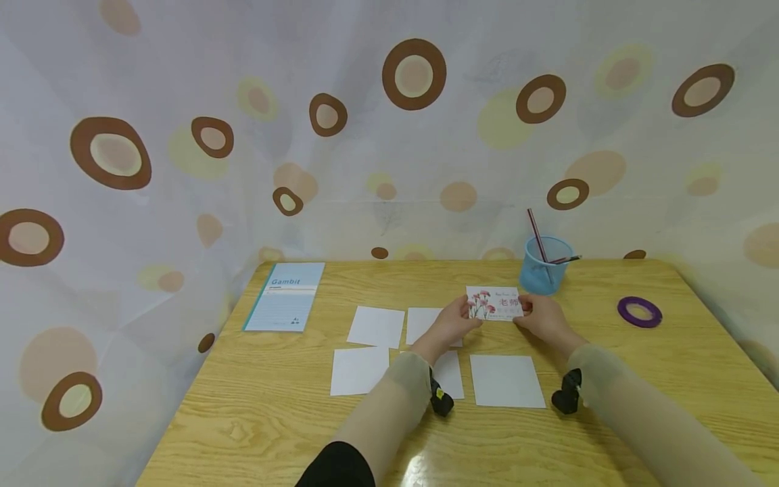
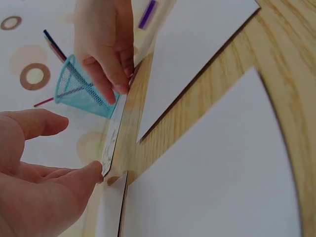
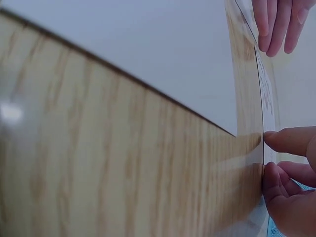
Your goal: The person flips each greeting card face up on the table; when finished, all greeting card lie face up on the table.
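A white card printed with pink flowers and Chinese characters (image 1: 494,304) lies near the back of the wooden table. My right hand (image 1: 544,322) pinches its right end between thumb and fingers. At the left end is my left hand (image 1: 449,325), a fingertip right at the card's edge; its thumb and fingers stand apart in the left wrist view (image 2: 47,173). Several blank white cards lie about the hands: one at the front right (image 1: 508,381), one at the front left (image 1: 359,370), one behind it (image 1: 376,326). The left arm partly covers two others.
A blue mesh pen cup (image 1: 541,274) holding pencils stands just behind the right hand. To the right lies a purple ring, like a roll of tape (image 1: 640,312). A Gambit notebook (image 1: 286,297) lies at the back left. A patterned curtain (image 1: 365,169) hangs behind the table.
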Tool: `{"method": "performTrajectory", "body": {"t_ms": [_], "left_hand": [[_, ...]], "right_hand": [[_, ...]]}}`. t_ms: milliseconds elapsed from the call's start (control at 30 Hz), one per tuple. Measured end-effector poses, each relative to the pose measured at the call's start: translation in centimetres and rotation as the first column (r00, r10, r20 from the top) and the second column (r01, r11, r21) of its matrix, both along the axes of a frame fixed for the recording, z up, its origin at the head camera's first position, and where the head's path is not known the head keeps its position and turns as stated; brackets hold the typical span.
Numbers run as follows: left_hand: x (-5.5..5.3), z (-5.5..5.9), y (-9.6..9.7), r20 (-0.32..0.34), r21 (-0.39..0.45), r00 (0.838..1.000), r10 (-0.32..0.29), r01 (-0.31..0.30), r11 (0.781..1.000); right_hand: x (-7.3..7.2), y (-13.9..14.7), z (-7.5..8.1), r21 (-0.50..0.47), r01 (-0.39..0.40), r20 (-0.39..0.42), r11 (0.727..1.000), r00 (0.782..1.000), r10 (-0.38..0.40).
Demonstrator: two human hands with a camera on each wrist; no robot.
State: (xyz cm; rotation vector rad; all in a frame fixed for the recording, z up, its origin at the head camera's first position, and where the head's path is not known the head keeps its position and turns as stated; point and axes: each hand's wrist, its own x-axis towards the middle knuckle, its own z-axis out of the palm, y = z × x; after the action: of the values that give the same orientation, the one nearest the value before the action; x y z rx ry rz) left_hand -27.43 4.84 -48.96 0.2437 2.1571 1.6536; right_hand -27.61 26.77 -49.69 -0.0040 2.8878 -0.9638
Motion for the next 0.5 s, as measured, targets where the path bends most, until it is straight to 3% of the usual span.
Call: {"method": "performTrajectory", "body": {"t_ms": [200, 500], "left_hand": [[-0.1, 0.7, -1.3, -0.001, 0.030, 1.000, -0.005, 0.005, 1.000], [0.0, 1.2, -3.9, -0.047, 0.021, 0.997, -0.060, 0.061, 0.998]], "right_hand": [[0.4, 0.2, 0.3, -0.032, -0.007, -0.018, 0.999, 1.000, 0.007], [0.7, -0.5, 0.9, -0.028, -0.047, -0.102, 0.999, 0.994, 0.044]]}}
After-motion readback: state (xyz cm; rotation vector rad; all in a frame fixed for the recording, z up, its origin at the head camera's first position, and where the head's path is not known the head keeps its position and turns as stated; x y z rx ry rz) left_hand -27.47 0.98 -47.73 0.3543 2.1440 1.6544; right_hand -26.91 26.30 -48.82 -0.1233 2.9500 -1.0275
